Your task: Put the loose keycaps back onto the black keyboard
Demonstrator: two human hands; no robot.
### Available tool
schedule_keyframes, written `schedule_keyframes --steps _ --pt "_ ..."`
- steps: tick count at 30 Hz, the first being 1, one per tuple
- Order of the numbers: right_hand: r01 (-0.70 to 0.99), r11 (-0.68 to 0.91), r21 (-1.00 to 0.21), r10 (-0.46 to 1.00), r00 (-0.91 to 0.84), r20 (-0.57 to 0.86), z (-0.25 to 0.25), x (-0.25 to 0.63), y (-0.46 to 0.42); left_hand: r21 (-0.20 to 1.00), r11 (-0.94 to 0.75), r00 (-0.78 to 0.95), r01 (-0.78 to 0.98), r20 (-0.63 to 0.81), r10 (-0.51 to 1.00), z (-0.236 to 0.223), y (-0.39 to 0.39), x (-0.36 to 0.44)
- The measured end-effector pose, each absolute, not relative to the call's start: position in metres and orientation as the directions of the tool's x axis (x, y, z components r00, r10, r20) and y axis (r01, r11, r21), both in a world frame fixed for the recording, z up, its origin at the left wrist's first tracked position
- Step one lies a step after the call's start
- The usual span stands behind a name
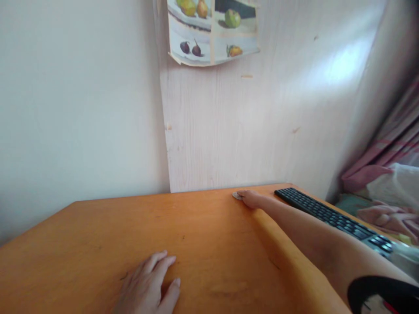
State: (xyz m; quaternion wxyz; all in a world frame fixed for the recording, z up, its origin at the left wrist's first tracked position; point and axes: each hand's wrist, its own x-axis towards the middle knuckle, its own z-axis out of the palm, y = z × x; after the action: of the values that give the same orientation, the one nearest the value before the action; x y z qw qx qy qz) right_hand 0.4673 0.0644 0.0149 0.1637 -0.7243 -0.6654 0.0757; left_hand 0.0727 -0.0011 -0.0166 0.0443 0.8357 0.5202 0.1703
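My left hand point(149, 283) rests on the orange-brown wooden table point(131, 231) near its front. Its fingers and thumb are spread, with nothing in them. Far off, my right hand point(250, 199) reaches to the table's back edge, the arm stretched out over the right side. Beneath its fingertips lies a small pale, mottled flat piece point(236, 196), pressed against the tabletop. Most of that piece is covered by the fingers, and its kind is too small to make out.
A black keyboard point(334, 216) lies along the table's right edge, beside my right arm. Behind the table stands a pale wood-grain panel point(209, 144) with a sheet of fruit pictures point(212, 32). Pink cloth point(389, 218) and a pink curtain point(389, 126) are at the far right.
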Motion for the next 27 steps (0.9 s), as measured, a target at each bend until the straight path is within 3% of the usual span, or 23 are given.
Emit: schedule_keyframes --steps 7,12,18,22,27 --pt "0.951 0.082 -0.297 0.995 -0.059 0.084 0.002 0.461 -0.03 0.278 -0.502 0.443 0.819 0.249 0.861 -0.012 -0.004 0.076" --pt "0.896 0.208 -0.391 0.978 -0.185 0.095 0.009 0.43 -0.156 0.243 -0.548 0.485 0.8 0.274 0.83 -0.014 0.001 0.075" --pt "0.861 0.093 -0.5 0.991 -0.128 -0.036 0.037 0.39 -0.268 0.224 -0.578 0.517 0.785 0.279 0.809 -0.013 0.003 0.075" --pt "0.848 0.005 -0.53 0.994 -0.06 -0.088 0.037 0.391 -0.287 0.226 -0.568 0.51 0.791 0.268 0.817 -0.014 0.004 0.076" --pt "0.869 0.024 -0.494 0.999 -0.038 -0.018 0.027 0.421 -0.239 0.244 -0.554 0.491 0.796 0.275 0.827 -0.021 0.008 0.074"
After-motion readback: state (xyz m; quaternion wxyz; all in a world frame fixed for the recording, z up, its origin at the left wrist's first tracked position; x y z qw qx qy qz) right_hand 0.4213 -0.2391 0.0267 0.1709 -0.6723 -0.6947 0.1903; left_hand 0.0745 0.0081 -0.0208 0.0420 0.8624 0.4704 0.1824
